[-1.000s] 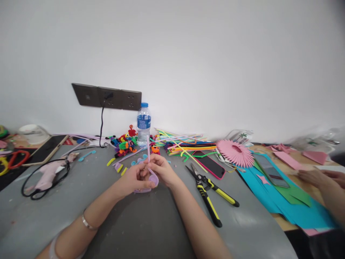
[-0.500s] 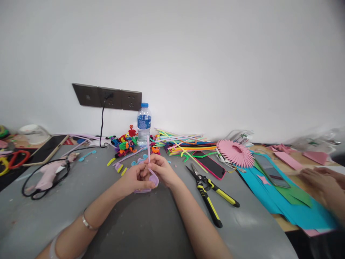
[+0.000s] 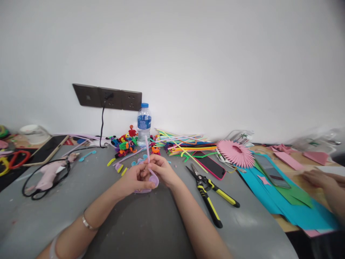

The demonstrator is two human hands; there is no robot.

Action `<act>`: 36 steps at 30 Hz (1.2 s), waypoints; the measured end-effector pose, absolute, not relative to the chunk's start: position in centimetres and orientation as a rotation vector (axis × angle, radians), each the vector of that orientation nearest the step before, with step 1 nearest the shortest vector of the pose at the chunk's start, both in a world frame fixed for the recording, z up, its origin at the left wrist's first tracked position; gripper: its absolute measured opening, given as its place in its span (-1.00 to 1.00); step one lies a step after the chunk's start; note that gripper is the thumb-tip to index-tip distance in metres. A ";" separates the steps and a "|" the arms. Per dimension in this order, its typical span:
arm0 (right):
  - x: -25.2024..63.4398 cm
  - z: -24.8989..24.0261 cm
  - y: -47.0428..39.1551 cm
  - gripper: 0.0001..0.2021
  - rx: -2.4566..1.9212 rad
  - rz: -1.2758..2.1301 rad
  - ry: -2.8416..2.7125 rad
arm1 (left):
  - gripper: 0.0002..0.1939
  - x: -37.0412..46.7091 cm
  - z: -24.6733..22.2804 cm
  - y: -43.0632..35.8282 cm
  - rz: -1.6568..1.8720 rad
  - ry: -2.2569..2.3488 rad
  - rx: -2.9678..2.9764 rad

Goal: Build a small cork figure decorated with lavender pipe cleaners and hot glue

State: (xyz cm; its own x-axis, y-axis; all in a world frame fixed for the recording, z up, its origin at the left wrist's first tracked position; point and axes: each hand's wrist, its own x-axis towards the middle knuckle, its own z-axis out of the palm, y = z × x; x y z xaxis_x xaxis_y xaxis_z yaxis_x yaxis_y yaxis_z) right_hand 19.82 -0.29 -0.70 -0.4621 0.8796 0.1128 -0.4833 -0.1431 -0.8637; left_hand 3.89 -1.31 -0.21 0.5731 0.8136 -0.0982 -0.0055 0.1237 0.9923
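Observation:
Close together over the grey table, both my hands are closed on a lilac pipe cleaner (image 3: 147, 149). My left hand (image 3: 136, 178) pinches its coiled lower part, and a round lilac coil (image 3: 153, 180) shows beside the fingertips. My right hand (image 3: 159, 168) grips the stem where it rises out of the fingers; its free end points up and leans slightly left. More lilac loops (image 3: 142, 191) show just below my left fingers. The exact fingertip contact is hidden. Behind my hands lie small blue curled pieces (image 3: 144, 157) and short yellow pieces (image 3: 124, 171).
Yellow-black pliers (image 3: 206, 190) lie open at right, near a phone (image 3: 211, 165). Behind are loose pipe cleaners (image 3: 188, 144), colourful figures (image 3: 125, 144) and a water bottle (image 3: 144, 124). A pink glue gun (image 3: 48, 174) lies left. A co-worker's hands (image 3: 320, 180) are far right.
The upright end of the lilac pipe cleaner has tipped slightly left. My hands have stayed almost in place. The co-worker's hands at far right have shifted a little.

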 end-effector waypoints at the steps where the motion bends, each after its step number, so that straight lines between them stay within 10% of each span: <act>1: 19.8 -0.7 -0.3 -0.64 -0.527 1.775 -1.110 | -0.47 3.9 -0.2 -1.3 0.694 0.785 1.326; 36: 19.8 -0.9 -0.2 -0.64 -0.508 1.773 -1.116 | -0.43 4.0 -0.1 -1.3 0.661 0.811 1.310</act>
